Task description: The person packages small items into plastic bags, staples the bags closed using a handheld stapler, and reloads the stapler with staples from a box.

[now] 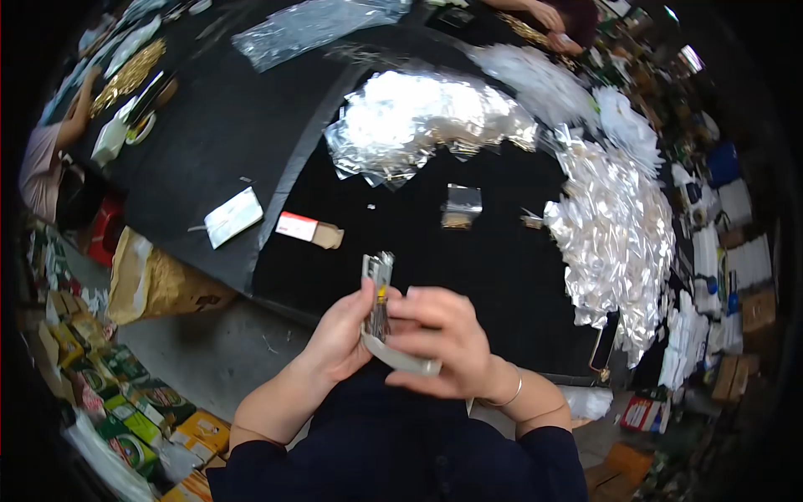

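Note:
My left hand (341, 335) is wrapped around a grey and silver stapler (378, 276), which is folded open with its metal channel pointing away from me. A bit of yellow shows in the middle of it. The curved grey cover (400, 360) swings down toward my body. My right hand (443, 339) is at the stapler's right side, its bent fingers against the channel and the cover; they are slightly blurred and the thumb is hidden. Beyond my left hand lies a small red and white box (308, 229) with its cardboard flap open.
On the black-covered table lie a heap of shiny clear bags (418, 125), a heap of pearly packets (615, 234), a small filled bag (462, 206) and a white pad (234, 217). A paper sack (159, 280) stands at the left edge. Other people work at far left and top right.

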{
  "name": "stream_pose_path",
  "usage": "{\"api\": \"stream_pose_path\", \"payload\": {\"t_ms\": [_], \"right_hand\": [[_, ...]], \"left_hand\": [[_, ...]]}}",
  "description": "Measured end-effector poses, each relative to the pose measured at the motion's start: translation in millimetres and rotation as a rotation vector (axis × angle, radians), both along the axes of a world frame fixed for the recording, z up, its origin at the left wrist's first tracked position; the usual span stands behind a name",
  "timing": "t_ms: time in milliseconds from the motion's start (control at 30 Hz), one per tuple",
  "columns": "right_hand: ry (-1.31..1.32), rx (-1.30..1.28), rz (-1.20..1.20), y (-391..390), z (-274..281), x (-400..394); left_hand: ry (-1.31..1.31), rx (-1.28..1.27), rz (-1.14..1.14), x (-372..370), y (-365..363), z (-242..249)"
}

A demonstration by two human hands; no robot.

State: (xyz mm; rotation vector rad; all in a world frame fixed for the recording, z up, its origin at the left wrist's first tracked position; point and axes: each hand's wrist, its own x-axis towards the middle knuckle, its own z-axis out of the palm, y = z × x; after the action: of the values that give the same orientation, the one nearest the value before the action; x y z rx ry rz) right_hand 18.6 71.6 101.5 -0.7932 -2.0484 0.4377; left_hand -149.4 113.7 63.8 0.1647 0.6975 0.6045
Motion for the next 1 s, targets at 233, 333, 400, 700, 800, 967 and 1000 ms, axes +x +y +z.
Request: {"api": "stream_pose_path", "payload": {"t_ms": [233,333,400,700,800,967,1000], "right_hand": [[-0.528,-0.212,-0.059,11.6,17.8,57.5],[-0.541,-0.368,-0.049,6.5,14.0,64.4],[-0.549,-0.447,-0.050,7.3,11.5,74.9],[0.973,-0.914,-0.400,38.9,-37.2,141.8],[1.015,-0.873,-0.397,47.0,-39.1,130.0],[0.894,-0.740,-0.463,56.9,-40.5,117.0],[0.869,-0.674,-0.482,61.0,-41.0,115.2]], "left_hand": [[0.076,0.519,-0.785,21.7,20.4,-5.5],[0.129,0.611,-0.921,38.0,35.0,5.7],[0.108,0.557,-0.910,50.1,47.8,15.0],[1.010,2.078,0.029,94.1,103.8,-2.0],[1.091,2.106,0.061,111.1,111.3,-9.5],[1.117,1.995,-0.011,113.6,118.7,-28.1],[1.110,1.957,-0.028,112.7,119.7,-30.7]]}}
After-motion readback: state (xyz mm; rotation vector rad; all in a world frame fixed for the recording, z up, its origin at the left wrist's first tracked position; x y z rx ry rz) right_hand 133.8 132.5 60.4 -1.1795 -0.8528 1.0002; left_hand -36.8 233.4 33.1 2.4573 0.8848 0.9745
